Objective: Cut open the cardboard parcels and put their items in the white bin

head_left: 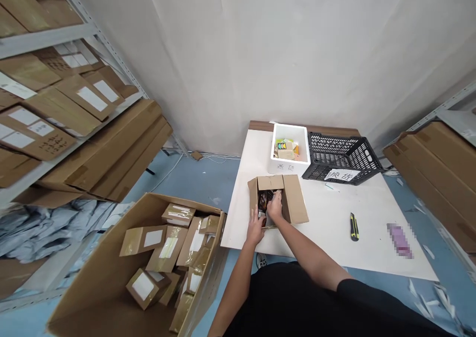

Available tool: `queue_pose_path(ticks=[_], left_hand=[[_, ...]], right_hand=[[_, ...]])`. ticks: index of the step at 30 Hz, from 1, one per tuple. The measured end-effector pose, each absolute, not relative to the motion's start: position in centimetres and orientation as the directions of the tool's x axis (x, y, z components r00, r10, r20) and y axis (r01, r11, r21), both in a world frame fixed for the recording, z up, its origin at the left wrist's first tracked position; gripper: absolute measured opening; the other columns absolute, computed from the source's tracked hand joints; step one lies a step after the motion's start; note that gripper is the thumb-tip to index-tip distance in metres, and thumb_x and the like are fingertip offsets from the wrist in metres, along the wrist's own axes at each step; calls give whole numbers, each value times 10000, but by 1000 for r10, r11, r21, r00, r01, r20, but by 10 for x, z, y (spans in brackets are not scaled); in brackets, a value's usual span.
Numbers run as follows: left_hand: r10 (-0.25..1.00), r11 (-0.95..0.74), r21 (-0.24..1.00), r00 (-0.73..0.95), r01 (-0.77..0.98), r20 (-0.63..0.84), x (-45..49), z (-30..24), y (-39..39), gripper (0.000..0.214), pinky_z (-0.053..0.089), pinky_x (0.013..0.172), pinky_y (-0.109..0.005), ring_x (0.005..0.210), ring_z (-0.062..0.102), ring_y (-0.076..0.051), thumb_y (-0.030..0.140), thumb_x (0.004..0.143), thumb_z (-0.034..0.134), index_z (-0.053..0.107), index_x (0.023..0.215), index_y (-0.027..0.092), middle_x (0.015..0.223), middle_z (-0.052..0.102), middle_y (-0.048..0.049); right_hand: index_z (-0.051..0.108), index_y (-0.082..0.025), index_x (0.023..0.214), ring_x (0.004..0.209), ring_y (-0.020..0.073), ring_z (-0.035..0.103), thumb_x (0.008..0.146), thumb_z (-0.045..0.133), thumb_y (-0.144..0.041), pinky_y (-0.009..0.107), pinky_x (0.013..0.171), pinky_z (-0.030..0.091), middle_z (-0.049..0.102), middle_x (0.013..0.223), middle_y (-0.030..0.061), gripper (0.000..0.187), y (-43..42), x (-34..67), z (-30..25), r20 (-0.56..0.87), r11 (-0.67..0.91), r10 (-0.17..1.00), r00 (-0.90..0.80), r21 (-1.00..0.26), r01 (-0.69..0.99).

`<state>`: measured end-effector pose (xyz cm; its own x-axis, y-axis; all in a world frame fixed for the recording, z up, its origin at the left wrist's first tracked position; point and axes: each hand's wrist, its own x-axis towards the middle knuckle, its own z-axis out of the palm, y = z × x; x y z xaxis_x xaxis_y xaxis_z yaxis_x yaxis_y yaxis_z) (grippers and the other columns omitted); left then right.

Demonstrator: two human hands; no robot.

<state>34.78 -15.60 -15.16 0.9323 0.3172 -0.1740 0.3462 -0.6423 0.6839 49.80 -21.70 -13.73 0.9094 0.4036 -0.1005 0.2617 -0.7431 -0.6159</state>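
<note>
A small open cardboard box stands at the table's near left part, its flaps folded outward. Dark packaged items lie inside it; their kind cannot be made out. My left hand grips the box's near left corner, fingers along the side wall. Down inside the box reaches my right hand, its fingers curled and partly hidden among the dark items. What it holds there does not show clearly.
On the white table are a white foam box of small packages, a black plastic crate, a utility knife and a blurred purple item. A big carton of parcels stands left, beside loaded shelves.
</note>
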Motion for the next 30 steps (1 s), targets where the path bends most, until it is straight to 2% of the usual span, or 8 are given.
queue_pose_path(ticks=[2,5,10,15,18,23,27,30], left_hand=[[344,-626,690,923,363,-173,345,-154,-156,318,321,1249,-504,1622,41,-328,129,801,755,718,1106,213,1772,-57,-26],[385,-622,660,899,421,-209,346,-151,-150,90,422,1181,-431,1607,175,-324,183,834,764,739,921,185,1772,-5,-56],[491,-665,569,857,484,-155,357,-134,-134,115,532,1057,-392,1545,359,-318,289,847,794,764,916,202,1757,138,-88],[511,-735,499,859,460,-39,367,-123,-118,88,484,1130,-399,1582,276,-299,247,859,771,738,923,198,1746,198,-87],[511,-752,451,858,481,-63,362,-121,-105,63,471,1137,-387,1574,298,-290,247,863,762,730,889,199,1727,263,-103],[552,-735,377,820,563,-147,341,-120,-74,28,518,1066,-367,1416,531,-285,245,879,723,727,885,218,1700,343,-79],[553,-753,340,822,563,-138,329,-124,-50,52,467,1134,-365,1449,493,-290,230,866,718,735,910,210,1664,406,-102],[581,-742,341,807,578,-104,325,-130,-42,55,445,1163,-377,1477,457,-286,243,860,725,731,911,226,1640,440,-89]], right_hand=[[420,-199,1406,1250,314,587,793,445,-115,446,1037,491,487,1457,173,619,-221,496,-125,-54,-670,351,935,-711,211],[455,-222,1335,1178,281,599,771,462,-137,439,1050,481,580,1324,122,571,-227,498,-99,44,-508,373,927,-826,243],[484,-242,1222,1058,251,605,734,510,-187,428,1014,487,636,1131,55,492,-242,516,-48,119,-295,328,937,-930,221],[476,-250,1187,972,216,595,709,582,-232,385,935,516,628,1078,22,491,-272,548,-9,139,-103,258,956,-980,171],[487,-261,1191,946,211,613,696,660,-254,375,904,531,641,1028,-3,524,-298,566,12,118,-2,305,945,-992,125],[542,-293,1253,971,213,658,698,805,-317,371,910,555,680,1066,-5,614,-346,593,40,64,75,336,940,-996,41],[571,-289,1301,1000,227,696,706,850,-392,388,937,571,717,1112,20,665,-381,612,41,29,97,309,951,-995,-2],[576,-271,1330,995,232,711,706,845,-422,397,941,573,740,1103,31,696,-403,629,22,-46,80,271,962,-994,-70]])
